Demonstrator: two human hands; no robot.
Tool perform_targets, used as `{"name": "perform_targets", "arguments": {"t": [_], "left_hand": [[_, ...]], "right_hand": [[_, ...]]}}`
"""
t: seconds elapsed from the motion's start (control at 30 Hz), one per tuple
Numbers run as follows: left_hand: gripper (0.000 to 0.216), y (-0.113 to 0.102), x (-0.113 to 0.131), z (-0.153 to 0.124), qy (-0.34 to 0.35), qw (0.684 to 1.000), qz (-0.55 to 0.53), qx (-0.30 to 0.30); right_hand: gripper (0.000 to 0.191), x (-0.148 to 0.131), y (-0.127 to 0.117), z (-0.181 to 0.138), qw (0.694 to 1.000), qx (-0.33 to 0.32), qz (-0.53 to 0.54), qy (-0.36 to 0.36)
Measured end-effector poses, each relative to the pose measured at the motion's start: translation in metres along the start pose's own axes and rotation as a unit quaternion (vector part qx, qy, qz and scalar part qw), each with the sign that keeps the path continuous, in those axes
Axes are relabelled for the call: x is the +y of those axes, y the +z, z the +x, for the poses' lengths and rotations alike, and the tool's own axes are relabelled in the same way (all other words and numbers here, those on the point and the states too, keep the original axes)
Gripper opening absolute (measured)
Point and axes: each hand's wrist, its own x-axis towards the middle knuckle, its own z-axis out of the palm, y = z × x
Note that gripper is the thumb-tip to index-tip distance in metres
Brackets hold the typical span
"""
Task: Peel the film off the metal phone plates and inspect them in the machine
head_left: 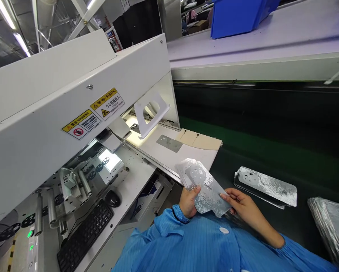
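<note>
Plates in hands; more plates beside.

The thin, silvery, crinkle-sheened plate with round holes pinched between both hands gleams above bright blue pinstriped sleeves, left of matching silver stacked plates on a dark green belt, and right of a white machine bearing yellow warning labels and a black keyboard.

Machine at left; keyboard and mouse on its shelf. Plate on the machine's tray. Belt right of tray; stack on it, second stack further right. Bin behind, on the table. Both hands hold a sheet in front of the tray.
</note>
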Motion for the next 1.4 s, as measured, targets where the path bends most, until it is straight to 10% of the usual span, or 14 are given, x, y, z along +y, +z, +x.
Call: {"name": "perform_targets", "arguments": {"t": [0.23, 0.47, 0.67, 1.2, 1.4], "left_hand": [[0.074, -0.011, -0.004, -0.004, 0.008, 0.999, 0.0, 0.034], [0.075, -0.012, -0.009, -0.007, 0.023, 0.999, -0.004, 0.035], [0.069, -0.012, -0.012, -0.008, 0.042, 0.999, -0.011, 0.017], [0.067, -0.006, -0.014, -0.006, 0.033, 0.999, -0.015, 0.02], [0.074, -0.007, -0.01, -0.006, 0.039, 0.999, 0.008, 0.032]], "right_hand": [[0.052, 0.013, -0.002, 0.009, 0.979, 0.076, -0.152, -0.112], [0.049, 0.024, 0.005, 0.009, 0.875, 0.094, -0.355, -0.316], [0.056, 0.024, 0.002, 0.006, 0.872, -0.013, -0.41, -0.266], [0.062, 0.022, 0.0, -0.001, 0.88, -0.042, -0.424, -0.21], [0.06, -0.032, -0.034, -0.013, 0.881, -0.041, -0.38, -0.28]]}}
